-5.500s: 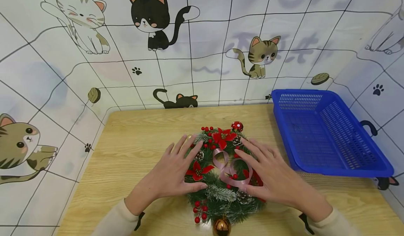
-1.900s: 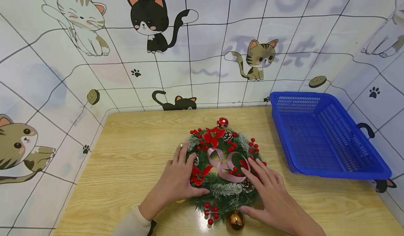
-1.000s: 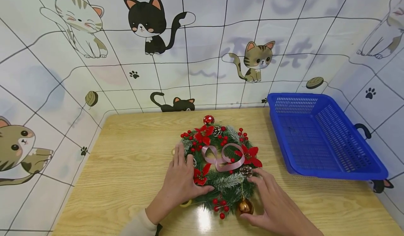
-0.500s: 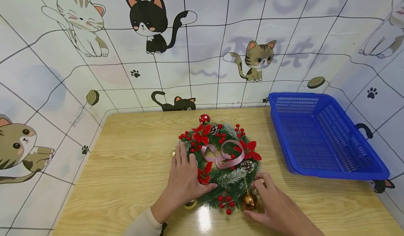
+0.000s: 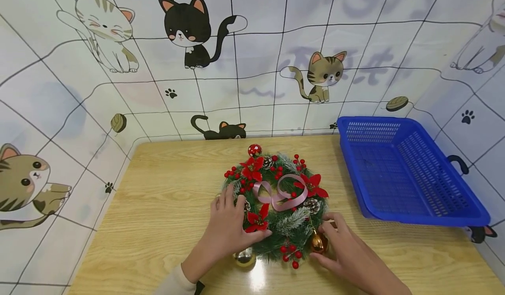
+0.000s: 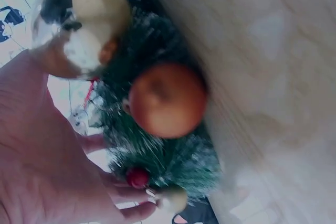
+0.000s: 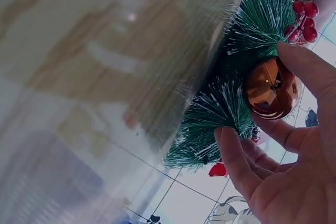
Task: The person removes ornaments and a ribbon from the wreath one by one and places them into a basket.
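Bearing 3 red flowers [image 5: 313, 185], the wreath [image 5: 289, 222] bristles green.

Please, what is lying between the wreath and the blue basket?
In the head view, a bare strip of wooden tabletop lies between the wreath and the blue basket.

Room between wreath [image 5: 292, 221] and basket [image 5: 402, 181]; beneath wreath, unclear.

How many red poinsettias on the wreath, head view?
3: upper-left flower, right flower, and lower-left flower beside the left hand. Any more under the hand can't be ruled out.
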Demonstrator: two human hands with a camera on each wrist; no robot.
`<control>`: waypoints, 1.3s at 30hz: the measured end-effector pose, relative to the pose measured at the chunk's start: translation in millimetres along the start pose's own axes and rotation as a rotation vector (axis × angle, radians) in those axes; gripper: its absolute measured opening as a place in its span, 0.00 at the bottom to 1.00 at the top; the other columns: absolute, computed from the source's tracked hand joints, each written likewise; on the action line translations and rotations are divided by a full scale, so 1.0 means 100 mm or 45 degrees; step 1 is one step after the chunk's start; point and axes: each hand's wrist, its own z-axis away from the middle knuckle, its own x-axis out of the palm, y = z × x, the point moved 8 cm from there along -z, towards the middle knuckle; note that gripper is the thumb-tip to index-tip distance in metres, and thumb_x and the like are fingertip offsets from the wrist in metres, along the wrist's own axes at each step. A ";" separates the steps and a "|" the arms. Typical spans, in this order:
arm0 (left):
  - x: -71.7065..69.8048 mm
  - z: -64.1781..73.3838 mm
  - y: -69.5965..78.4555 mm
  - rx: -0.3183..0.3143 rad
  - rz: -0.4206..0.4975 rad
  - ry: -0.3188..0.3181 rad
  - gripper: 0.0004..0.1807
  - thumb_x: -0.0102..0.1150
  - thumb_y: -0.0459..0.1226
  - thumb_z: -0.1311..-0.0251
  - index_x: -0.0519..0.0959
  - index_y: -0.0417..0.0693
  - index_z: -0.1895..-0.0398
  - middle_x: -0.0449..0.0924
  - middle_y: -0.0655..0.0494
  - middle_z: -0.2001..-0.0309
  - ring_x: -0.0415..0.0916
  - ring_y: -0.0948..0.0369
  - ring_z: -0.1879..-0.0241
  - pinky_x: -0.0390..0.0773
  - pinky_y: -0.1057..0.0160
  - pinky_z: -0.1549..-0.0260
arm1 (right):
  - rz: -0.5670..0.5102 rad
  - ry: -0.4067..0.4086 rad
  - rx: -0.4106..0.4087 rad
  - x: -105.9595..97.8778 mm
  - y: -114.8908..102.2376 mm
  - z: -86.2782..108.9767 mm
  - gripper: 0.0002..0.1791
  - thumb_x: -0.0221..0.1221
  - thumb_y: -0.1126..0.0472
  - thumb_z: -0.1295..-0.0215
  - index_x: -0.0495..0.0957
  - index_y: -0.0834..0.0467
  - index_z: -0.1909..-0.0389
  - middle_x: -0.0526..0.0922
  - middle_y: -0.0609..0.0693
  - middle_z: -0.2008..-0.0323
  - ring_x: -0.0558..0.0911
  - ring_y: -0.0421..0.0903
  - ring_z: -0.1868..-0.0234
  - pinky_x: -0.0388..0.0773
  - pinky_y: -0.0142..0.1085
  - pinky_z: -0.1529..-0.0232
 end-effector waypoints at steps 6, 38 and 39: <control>-0.03 0.04 -0.11 0.014 0.155 -0.025 0.53 0.70 0.76 0.47 0.75 0.42 0.35 0.55 0.30 0.20 0.51 0.30 0.19 0.59 0.25 0.32 | 0.028 0.017 -0.016 -0.01 0.01 0.00 0.26 0.80 0.44 0.38 0.80 0.50 0.48 0.73 0.47 0.43 0.79 0.39 0.54 0.83 0.36 0.61; -0.11 0.13 -0.23 0.173 0.269 -0.083 0.34 0.78 0.55 0.40 0.79 0.54 0.35 0.54 0.33 0.18 0.49 0.31 0.19 0.64 0.28 0.39 | 0.086 -0.024 0.232 -0.06 0.17 -0.02 0.31 0.74 0.54 0.29 0.76 0.61 0.30 0.83 0.53 0.47 0.86 0.47 0.57 0.84 0.46 0.64; -0.11 0.14 -0.22 0.178 0.261 -0.087 0.34 0.79 0.54 0.40 0.78 0.54 0.35 0.54 0.33 0.18 0.50 0.31 0.19 0.64 0.29 0.39 | 0.081 -0.022 0.247 -0.07 0.17 -0.02 0.32 0.74 0.55 0.29 0.76 0.61 0.30 0.82 0.54 0.46 0.86 0.47 0.57 0.84 0.46 0.65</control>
